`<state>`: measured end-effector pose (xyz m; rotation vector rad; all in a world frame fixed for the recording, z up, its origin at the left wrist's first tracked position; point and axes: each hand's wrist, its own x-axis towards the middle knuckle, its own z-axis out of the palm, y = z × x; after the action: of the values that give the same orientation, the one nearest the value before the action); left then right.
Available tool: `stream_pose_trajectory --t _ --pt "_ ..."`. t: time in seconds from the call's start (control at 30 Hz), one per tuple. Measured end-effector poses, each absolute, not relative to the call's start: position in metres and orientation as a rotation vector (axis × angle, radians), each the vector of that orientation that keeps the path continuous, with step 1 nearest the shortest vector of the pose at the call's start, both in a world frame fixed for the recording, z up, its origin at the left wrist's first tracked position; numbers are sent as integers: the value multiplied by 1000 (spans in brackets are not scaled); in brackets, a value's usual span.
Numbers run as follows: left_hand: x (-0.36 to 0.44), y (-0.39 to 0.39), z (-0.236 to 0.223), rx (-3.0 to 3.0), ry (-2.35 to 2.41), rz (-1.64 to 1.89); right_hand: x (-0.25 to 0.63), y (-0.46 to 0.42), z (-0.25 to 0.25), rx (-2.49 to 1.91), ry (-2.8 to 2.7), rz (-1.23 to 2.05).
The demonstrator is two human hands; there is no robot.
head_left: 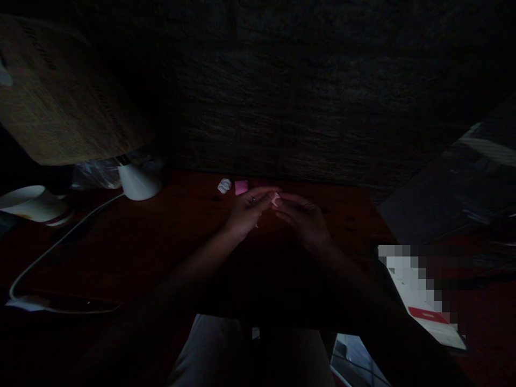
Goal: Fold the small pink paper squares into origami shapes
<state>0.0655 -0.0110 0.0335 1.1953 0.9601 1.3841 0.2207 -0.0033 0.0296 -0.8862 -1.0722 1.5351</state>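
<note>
In the dim head view, my left hand (250,207) and my right hand (302,215) meet above the wooden table. Between their fingertips is a small pale pink piece (276,200), pinched from both sides; its material is too dark to tell. A ring shows on a finger of my left hand. Just behind that hand lie a bright pink square piece (241,187) and a crumpled white piece (224,186). A darker magenta piece (260,183) is partly hidden by my left fingers.
To the left stand a lamp with a white base (139,183) and a printed shade (76,102), a paper cup (34,203) and a clear plastic bag (94,174). A white cord (66,236) crosses the table. A lit screen (419,301) lies at right; a dark wall (262,91) rises behind.
</note>
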Motion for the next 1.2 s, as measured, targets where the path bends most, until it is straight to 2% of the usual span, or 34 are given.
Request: stream_pose_trajectory --t 0.3,0.67,1.2 --pt "60 -7 40 1111 814 1292 226 -1 35 -900 -1053 1740" --pt "60 -10 36 1276 1031 1321 225 1 29 -864 -1020 1782" --pt "61 -10 35 1292 1026 1358 226 -3 36 -829 -1106 1816"
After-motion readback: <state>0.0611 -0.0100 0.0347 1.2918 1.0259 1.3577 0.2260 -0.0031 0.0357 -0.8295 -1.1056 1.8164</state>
